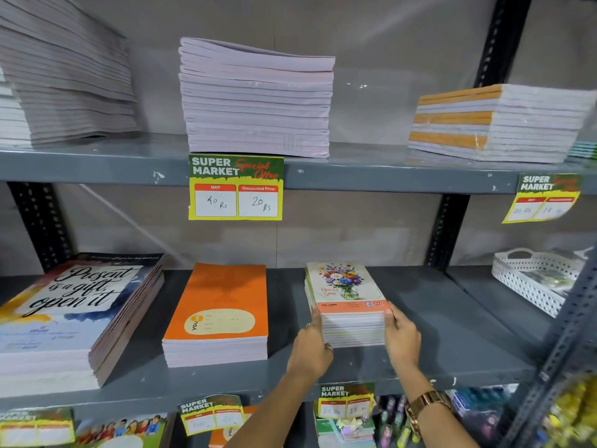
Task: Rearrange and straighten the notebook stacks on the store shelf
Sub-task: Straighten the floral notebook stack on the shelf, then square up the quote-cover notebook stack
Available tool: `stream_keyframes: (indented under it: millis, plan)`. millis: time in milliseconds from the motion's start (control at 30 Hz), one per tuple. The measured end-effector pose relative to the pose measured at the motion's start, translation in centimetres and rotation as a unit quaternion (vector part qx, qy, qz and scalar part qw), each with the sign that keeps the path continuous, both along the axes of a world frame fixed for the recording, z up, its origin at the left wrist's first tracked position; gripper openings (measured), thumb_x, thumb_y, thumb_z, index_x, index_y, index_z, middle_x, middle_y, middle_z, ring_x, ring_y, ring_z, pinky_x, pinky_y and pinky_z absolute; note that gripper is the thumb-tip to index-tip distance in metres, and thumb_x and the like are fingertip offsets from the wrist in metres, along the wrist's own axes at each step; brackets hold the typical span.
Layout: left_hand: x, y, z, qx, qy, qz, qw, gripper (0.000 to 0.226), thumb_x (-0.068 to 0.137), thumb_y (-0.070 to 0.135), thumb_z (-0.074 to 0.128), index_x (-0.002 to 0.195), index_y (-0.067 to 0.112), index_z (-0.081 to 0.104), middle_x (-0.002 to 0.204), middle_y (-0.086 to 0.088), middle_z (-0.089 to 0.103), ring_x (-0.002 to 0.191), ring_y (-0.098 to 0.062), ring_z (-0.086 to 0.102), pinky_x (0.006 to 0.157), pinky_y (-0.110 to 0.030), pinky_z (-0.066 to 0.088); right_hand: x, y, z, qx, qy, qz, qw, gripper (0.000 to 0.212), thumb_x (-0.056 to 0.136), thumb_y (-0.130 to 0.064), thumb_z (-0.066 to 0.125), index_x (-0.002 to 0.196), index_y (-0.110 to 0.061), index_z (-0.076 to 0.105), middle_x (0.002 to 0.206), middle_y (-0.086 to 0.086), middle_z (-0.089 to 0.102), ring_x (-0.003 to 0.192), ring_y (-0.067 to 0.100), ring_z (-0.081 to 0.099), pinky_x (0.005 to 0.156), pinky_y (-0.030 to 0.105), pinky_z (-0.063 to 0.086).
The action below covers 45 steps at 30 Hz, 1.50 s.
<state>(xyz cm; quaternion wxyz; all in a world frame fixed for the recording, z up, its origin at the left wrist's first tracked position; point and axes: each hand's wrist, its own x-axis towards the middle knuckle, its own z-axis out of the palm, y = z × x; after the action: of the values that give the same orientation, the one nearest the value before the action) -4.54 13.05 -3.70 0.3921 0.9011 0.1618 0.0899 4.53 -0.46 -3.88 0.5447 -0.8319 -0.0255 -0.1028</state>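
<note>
- Nearest to the camera, two forearms reached up over the front edge of the lower shelf (420, 367); a watch (428, 402) sat on the right wrist.
- The left hand (311, 347) and the right hand (402, 339) pressed on the two front corners of the floral notebook stack (347, 305), one on each side. Both grips were closed on the stack, thumbs on the top cover and fingers along the sides.
- This stack stood on the lower shelf, right of the middle and a little back from the front edge. Its long axis ran from front to back, with the title band toward the person and the flower picture toward the back wall. It looked slightly turned, its far end leaning left.
- The step in hand was, I judge, squaring this one stack. The next move probably calls for an even squeeze from both sides and a small turn, so that its edges run parallel to the shelf edge.
- To the left, near it but apart, lay the orange notebook stack (219, 315), also long axis front to back; farther left was the big stack with black lettering (64, 305), at an angle.
- At the right end stood a white perforated basket (529, 279).
- On the upper shelf (387, 176), three pale stacks lay; the middle one (255, 101) had uneven edges, so work remained there.
</note>
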Motion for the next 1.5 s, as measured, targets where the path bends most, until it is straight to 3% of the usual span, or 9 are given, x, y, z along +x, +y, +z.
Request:
stream_keyframes:
  millis: [233, 400, 500, 600, 767, 900, 1233, 1367, 1500]
  plan:
    - [0.1, -0.2, -0.4, -0.002, -0.013, 0.008, 1.0, 0.079, 0.086, 0.014, 0.062, 0.146, 0.027, 0.011, 0.13, -0.002, 0.057, 0.117, -0.02, 0.057, 0.095, -0.035, 0.051, 0.2, 0.2, -0.4, 0.022, 0.008, -0.023, 0.999, 0.033, 0.097, -0.019, 0.046, 0.128, -0.01, 0.057, 0.122, 0.018, 0.064, 0.114, 0.036, 0.055, 0.099, 0.04, 0.043]
    - [-0.3, -0.4, 0.5, 0.011, -0.058, 0.042, 0.997, 0.078, 0.085, 0.012, 0.061, 0.144, 0.023, 0.011, 0.141, -0.003, 0.045, 0.118, -0.021, 0.056, 0.095, -0.038, 0.053, -0.3, 1.9, 0.4, -0.102, -0.049, -0.055, 0.992, 0.044, 0.097, -0.019, 0.045, 0.14, -0.009, 0.041, 0.151, 0.012, 0.034, 0.141, 0.037, 0.022, 0.113, 0.053, 0.023]
    - [-0.6, 1.2, 1.7, 0.081, -0.062, 0.052, 0.994, 0.079, 0.088, 0.011, 0.056, 0.147, 0.016, 0.005, 0.158, -0.004, 0.013, 0.138, -0.024, 0.034, 0.106, -0.037, 0.044, -0.6, 3.4, 1.2, -0.18, -0.142, -0.03, 0.973, 0.044, 0.097, -0.017, 0.045, 0.138, -0.003, 0.04, 0.151, 0.019, 0.031, 0.142, 0.031, 0.024, 0.119, 0.045, 0.007]
    - [-1.7, 3.4, 2.4, 0.152, -0.052, 0.063, 0.985, 0.07, 0.094, 0.015, 0.045, 0.147, 0.011, 0.0, 0.159, -0.004, 0.001, 0.147, -0.019, 0.005, 0.118, -0.031, 0.025, -1.6, 5.3, 1.9, -0.198, -0.174, 0.012, 0.965, 0.044, 0.097, -0.022, 0.041, 0.137, -0.004, 0.043, 0.151, 0.019, 0.03, 0.143, 0.031, 0.022, 0.117, 0.041, 0.003]
    - [-4.7, 8.0, 2.4, 0.245, -0.05, 0.084, 0.965, 0.056, 0.1, 0.024, 0.029, 0.147, 0.008, 0.003, 0.159, -0.007, 0.004, 0.147, -0.02, 0.003, 0.12, -0.031, 0.01, -3.7, 9.4, 2.0, -0.237, -0.204, 0.054, 0.948, 0.061, 0.088, -0.036, 0.024, 0.139, -0.007, 0.042, 0.152, 0.018, 0.028, 0.142, 0.032, 0.022, 0.118, 0.047, 0.013]
    - [-8.0, 12.7, 2.3, 0.296, -0.036, 0.109, 0.948, 0.054, 0.1, 0.024, 0.025, 0.147, 0.007, 0.004, 0.159, -0.009, 0.005, 0.147, -0.022, 0.0, 0.12, -0.034, 0.0, -6.3, 13.1, 2.0, -0.27, -0.223, 0.105, 0.931, 0.071, 0.085, -0.046, 0.009, 0.143, -0.012, 0.034, 0.154, 0.014, 0.022, 0.144, 0.026, 0.014, 0.117, 0.042, 0.008]
    - [-18.0, 24.3, 2.7, 0.291, -0.005, 0.197, 0.936, 0.055, 0.098, 0.023, 0.028, 0.146, 0.005, 0.007, 0.158, -0.012, 0.008, 0.147, -0.022, 0.004, 0.12, -0.036, 0.002, -15.1, 25.4, 2.2, -0.305, -0.251, 0.226, 0.891, 0.057, 0.09, -0.035, 0.024, 0.14, -0.013, 0.039, 0.15, 0.017, 0.032, 0.139, 0.035, 0.03, 0.11, 0.046, 0.013]
    - [-21.4, 28.0, 2.3, 0.291, 0.011, 0.206, 0.934, 0.054, 0.099, 0.023, 0.025, 0.147, 0.006, 0.006, 0.159, -0.01, 0.008, 0.147, -0.021, 0.003, 0.12, -0.037, 0.003, -18.3, 29.7, 2.3, -0.28, -0.274, 0.281, 0.876, 0.051, 0.097, -0.028, 0.035, 0.146, -0.016, 0.027, 0.156, 0.012, 0.015, 0.145, 0.027, 0.008, 0.113, 0.038, 0.0]
    - [-24.6, 32.0, 1.7, 0.284, 0.032, 0.209, 0.935, 0.058, 0.098, 0.031, 0.027, 0.146, 0.005, 0.01, 0.158, -0.011, 0.011, 0.147, -0.023, 0.006, 0.121, -0.039, 0.008, -21.6, 33.2, 1.9, -0.267, -0.298, 0.337, 0.852, 0.053, 0.096, -0.033, 0.03, 0.145, -0.014, 0.027, 0.156, 0.009, 0.015, 0.141, 0.02, -0.002, 0.113, 0.036, -0.003]
